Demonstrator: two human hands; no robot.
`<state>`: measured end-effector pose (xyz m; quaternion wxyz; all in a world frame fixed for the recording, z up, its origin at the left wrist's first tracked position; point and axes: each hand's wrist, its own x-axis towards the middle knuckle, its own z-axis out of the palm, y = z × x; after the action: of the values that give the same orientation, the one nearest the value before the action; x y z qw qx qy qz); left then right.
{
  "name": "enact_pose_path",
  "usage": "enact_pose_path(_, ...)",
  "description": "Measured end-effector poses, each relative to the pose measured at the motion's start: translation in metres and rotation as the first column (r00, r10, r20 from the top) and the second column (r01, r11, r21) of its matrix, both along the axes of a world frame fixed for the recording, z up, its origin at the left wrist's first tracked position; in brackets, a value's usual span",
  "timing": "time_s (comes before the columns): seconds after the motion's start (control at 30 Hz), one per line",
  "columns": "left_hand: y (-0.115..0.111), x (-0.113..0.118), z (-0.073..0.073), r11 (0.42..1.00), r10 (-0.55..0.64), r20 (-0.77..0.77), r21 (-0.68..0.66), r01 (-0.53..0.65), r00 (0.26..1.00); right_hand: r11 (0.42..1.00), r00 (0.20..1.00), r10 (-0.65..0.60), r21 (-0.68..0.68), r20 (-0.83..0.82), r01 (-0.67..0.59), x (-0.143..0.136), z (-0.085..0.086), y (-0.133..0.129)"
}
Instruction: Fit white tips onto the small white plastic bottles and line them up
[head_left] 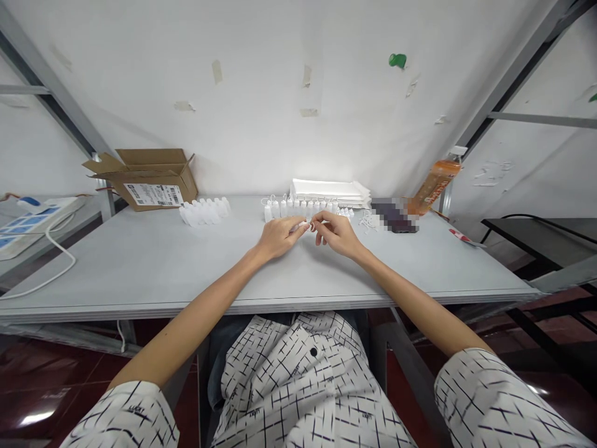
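Observation:
My left hand [278, 237] is closed around a small white squeeze bottle [301, 227], most of it hidden by the fingers. At the bottle's tip, my right hand [339, 234] pinches a small white part; what shows of it is too little to tell its shape. Both hands are close together above the table, fingertips nearly touching. Just behind them stand several white squeeze bottles [283, 209] in rows, upright, with thin looped straps on their tops. Right of these lie small white caps [346, 213] and a loose heap of small white pieces [368, 221].
Several white bottles without visible caps [205, 212] lie grouped at left on the grey table [153, 261]. Behind are an open cardboard box [156, 180] and stacked white trays [329, 191]. A dark phone [403, 225] and an orange drink bottle [436, 183] are at right.

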<state>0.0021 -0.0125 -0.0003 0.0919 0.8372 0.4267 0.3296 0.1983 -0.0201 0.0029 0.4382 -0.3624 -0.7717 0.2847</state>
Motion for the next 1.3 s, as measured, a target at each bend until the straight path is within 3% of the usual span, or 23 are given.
enact_pose_path(0.57,0.007,-0.003,-0.013,0.989,0.047,-0.246,0.15,-0.01,0.968,0.997,0.955,0.029,0.056,0.295,-0.048,0.008,0.001,0.005)
enact_pose_path(0.93,0.003,-0.003,-0.009,0.989,0.046,-0.367,0.148,0.01,0.929,0.998,0.944,0.057,-0.006,0.326,-0.058,0.006,-0.004,0.005)
enact_pose_path(1.3,0.002,-0.003,-0.009,0.96,0.083,-0.478,0.274,0.059,0.874,0.994,0.95,0.1,-0.073,0.297,-0.082,0.004,-0.003,0.005)
